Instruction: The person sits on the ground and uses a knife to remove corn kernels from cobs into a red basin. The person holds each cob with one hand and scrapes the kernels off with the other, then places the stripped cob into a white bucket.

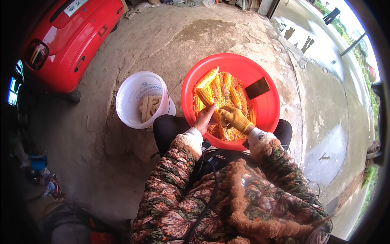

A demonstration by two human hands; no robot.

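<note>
My bare left hand grips an ear of yellow corn, which slants over a red plastic basin. Against the near end of that ear, my right hand closes in a yellow work glove. Its fingertips are partly hidden. Several more ears of corn lie in the basin on a bed of loose kernels. A dark flat rectangular object, like a phone, rests at the basin's right inner side.
To the left of the basin stands a white plastic bucket with bare corncobs inside. A red car is parked at upper left. The concrete floor is cracked; wet ground lies to the right. A black cable runs down my jacket.
</note>
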